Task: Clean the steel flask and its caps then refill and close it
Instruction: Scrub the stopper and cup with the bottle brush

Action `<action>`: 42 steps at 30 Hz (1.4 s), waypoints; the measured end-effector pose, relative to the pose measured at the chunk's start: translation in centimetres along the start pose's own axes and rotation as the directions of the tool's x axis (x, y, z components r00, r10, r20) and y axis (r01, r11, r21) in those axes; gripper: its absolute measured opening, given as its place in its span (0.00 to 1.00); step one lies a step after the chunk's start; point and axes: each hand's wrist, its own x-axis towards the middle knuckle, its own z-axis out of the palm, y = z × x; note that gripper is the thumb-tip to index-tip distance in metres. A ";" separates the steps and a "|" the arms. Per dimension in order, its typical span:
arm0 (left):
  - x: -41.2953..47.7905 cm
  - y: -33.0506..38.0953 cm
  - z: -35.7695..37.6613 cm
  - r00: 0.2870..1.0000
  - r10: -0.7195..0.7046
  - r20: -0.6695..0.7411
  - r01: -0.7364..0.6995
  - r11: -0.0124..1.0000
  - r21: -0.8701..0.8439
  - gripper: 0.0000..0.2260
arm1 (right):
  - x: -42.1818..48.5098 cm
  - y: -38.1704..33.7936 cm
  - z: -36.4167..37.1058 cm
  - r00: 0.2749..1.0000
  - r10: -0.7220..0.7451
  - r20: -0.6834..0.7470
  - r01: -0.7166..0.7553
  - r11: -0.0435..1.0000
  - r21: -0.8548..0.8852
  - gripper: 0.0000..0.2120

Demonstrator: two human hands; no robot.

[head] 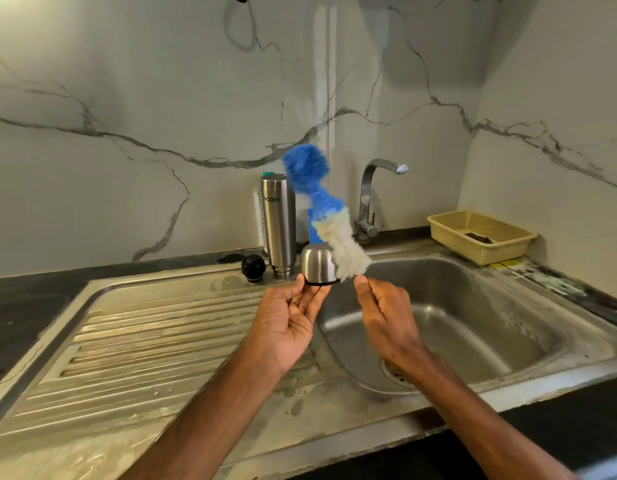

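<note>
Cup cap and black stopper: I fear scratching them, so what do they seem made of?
The cup cap in the left hand looks like brushed stainless steel: grey satin sheen, soft reflections. The black stopper looks like moulded plastic, dark with dull highlights, though small here.

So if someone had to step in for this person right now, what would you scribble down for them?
Left hand: holds the steel cup cap by its rim, over the edge of the sink.
Right hand: pinches the handle of the blue-and-white brush, bristles against the cap; the brush is blurred, so probably mid-scrub.
Steel flask: stands uncapped at the back of the drainboard, with the black inner cap beside it.
Tap: no water running.
Done: both caps are off. I cannot tell whether the flask is washed.
Left: finish the caps, rinse, refill, close.
</note>
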 end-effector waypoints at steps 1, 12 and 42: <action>0.0 0.1 0.0 1.000 0.000 0.003 0.000 1.000 0.003 0.13 | 0.2 0.2 0.0 0.999 0.024 -0.026 -0.024 1.000 -0.002 0.24; 0.0 0.8 0.1 1.000 0.016 0.017 -0.017 0.999 0.051 0.10 | -0.4 0.2 -0.1 0.999 0.041 -0.004 -0.041 0.999 0.034 0.24; 1.7 4.2 -1.1 0.955 0.207 0.213 -0.295 0.752 0.589 0.12 | -0.9 0.3 -0.1 0.967 0.172 0.188 -0.199 0.970 0.137 0.25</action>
